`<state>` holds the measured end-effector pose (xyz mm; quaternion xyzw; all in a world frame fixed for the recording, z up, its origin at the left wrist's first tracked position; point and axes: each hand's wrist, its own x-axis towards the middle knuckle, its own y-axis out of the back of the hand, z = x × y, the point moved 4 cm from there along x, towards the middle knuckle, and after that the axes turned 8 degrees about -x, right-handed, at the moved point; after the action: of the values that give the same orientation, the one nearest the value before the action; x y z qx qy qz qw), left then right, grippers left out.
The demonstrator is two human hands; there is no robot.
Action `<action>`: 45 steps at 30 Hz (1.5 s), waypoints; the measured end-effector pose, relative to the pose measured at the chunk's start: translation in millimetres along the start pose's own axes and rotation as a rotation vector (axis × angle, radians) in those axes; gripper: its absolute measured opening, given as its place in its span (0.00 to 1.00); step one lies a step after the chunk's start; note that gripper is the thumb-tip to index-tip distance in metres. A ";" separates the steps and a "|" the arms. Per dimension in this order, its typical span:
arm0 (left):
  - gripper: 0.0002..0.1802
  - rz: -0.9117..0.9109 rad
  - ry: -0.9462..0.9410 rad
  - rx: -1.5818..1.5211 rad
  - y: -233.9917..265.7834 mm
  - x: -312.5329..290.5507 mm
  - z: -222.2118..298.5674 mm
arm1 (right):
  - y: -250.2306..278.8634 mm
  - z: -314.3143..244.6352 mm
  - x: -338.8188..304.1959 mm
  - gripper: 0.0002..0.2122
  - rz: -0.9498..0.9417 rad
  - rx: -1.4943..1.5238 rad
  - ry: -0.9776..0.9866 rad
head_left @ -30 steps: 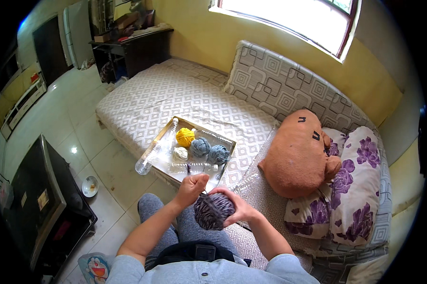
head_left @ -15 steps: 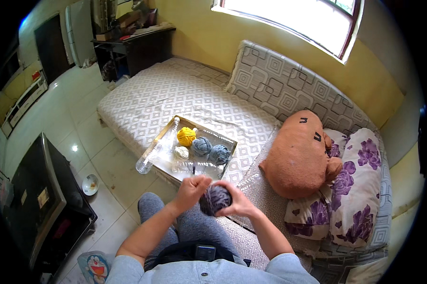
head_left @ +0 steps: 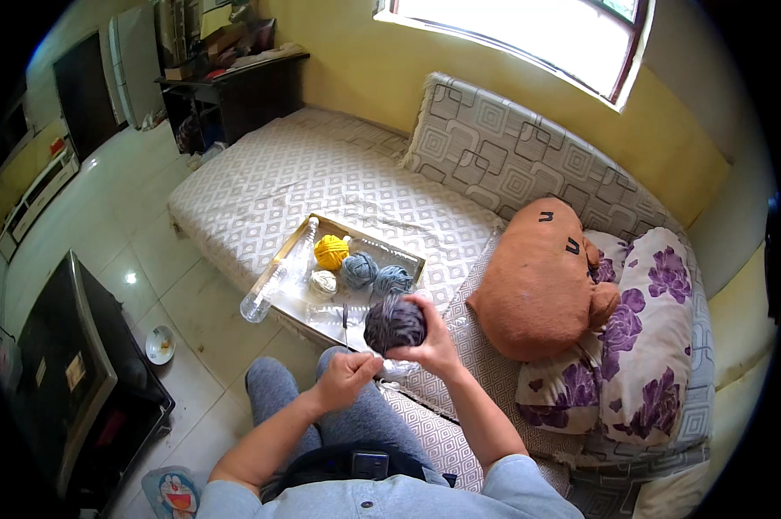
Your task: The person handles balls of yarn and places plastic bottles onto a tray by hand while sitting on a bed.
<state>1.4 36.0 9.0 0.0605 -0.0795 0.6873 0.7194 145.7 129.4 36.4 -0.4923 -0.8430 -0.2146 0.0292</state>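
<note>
My right hand [head_left: 432, 344] is wrapped round a dark grey-purple ball of yarn [head_left: 395, 324], holding it over the near edge of a shallow tray [head_left: 297, 323]. Below and left of the ball, above my lap, my left hand [head_left: 349, 379] is closed in a fist-like pinch; what it grips is too small to make out. Inside the tray lie a yellow yarn ball [head_left: 331, 253], a cream yarn ball [head_left: 323, 283] and two grey-blue yarn balls [head_left: 359, 270]. A thin dark tool [head_left: 346, 315] shows near the tray's front, its kind unclear.
Clear plastic bottles [head_left: 259, 304] lie along the tray, which sits on a patterned daybed [head_left: 260, 182]. To the right are a brown plush toy [head_left: 529, 285] and flowered pillows [head_left: 650, 346]. A black cabinet [head_left: 53, 372] and a bowl [head_left: 160, 344] stand at the left.
My right hand has raised the dark yarn ball away from my lap, toward the tray. My left hand has dropped lower, and the two hands are farther apart. The view has shifted slightly.
</note>
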 end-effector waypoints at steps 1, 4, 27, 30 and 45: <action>0.22 -0.017 -0.055 0.060 4.6 6.8 11.6 | -0.9 -2.0 -6.4 0.37 -0.026 -0.185 0.049; 0.22 0.110 -0.056 -0.098 19.4 25.6 18.7 | -17.3 -1.6 -26.7 0.39 -0.370 0.039 -0.173; 0.23 0.095 0.058 -0.267 12.8 30.3 -16.8 | -14.6 -30.3 -35.9 0.45 -0.457 0.640 -0.195; 0.25 0.121 0.039 -0.282 -5.0 13.5 -31.5 | -6.7 -42.5 -13.8 0.46 -0.192 0.829 -0.064; 0.18 0.058 0.006 -0.198 22.6 40.2 0.7 | -18.3 -25.5 -36.8 0.43 -0.510 0.367 -0.175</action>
<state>-19.5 76.3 17.1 -0.0153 -0.1467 0.6969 0.7018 145.0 81.6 43.8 -0.2686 -0.9631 -0.0166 -0.0097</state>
